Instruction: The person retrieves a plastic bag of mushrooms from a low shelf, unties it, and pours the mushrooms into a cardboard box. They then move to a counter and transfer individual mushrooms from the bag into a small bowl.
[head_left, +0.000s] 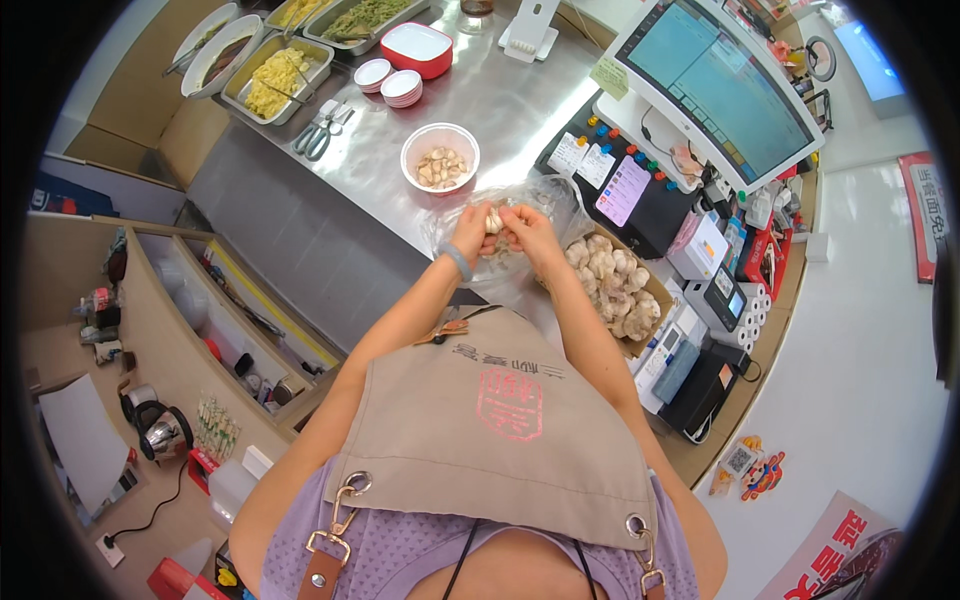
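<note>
Between my two hands is a pale garlic bulb (493, 221). My left hand (472, 231), with a grey band at the wrist, grips it from the left. The thumb and fingers of my right hand (529, 231) press on its right side. Under both hands spreads a clear plastic bag (564, 204) with bits of garlic skin in it. Just beyond stands a white bowl (409, 166) holding loose garlic cloves (441, 168). To the right of my right forearm, a cardboard box (651, 339) is filled with whole garlic bulbs (611, 281).
On the steel counter (360, 176) lie scissors (313, 139), near stacked small dishes (401, 88) and a red-and-white container (417, 49). Metal trays of food (276, 84) stand at the far left. A monitor (720, 82), a phone (622, 190) and a card terminal (718, 296) crowd the right.
</note>
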